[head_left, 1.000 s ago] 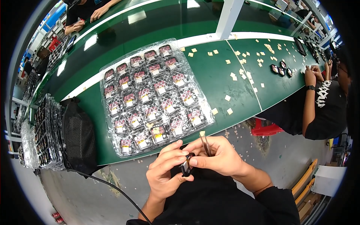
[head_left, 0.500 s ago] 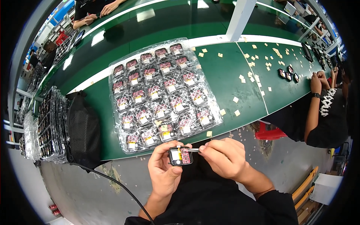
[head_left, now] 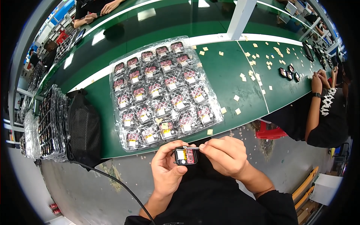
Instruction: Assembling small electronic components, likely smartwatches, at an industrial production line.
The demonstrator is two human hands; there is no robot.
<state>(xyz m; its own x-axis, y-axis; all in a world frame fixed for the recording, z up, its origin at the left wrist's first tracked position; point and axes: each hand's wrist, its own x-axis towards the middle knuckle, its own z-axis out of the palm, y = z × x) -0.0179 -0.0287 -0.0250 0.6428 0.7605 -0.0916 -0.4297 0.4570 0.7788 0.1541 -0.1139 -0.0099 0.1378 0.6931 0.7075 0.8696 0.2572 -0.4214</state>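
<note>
The left hand [head_left: 165,173] grips a small black case [head_left: 187,164] just off the worktop's [head_left: 221,82] near edge; inside are a red circuit board [head_left: 191,156] and a white block [head_left: 181,155]. The right hand [head_left: 227,156] pinches tweezers [head_left: 193,147] against it. A clear tray [head_left: 218,117] beside that edge holds rows of similar cases [head_left: 174,80].

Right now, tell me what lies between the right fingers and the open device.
In the head view, metal tweezers from the right fingers reach over the device.
</note>
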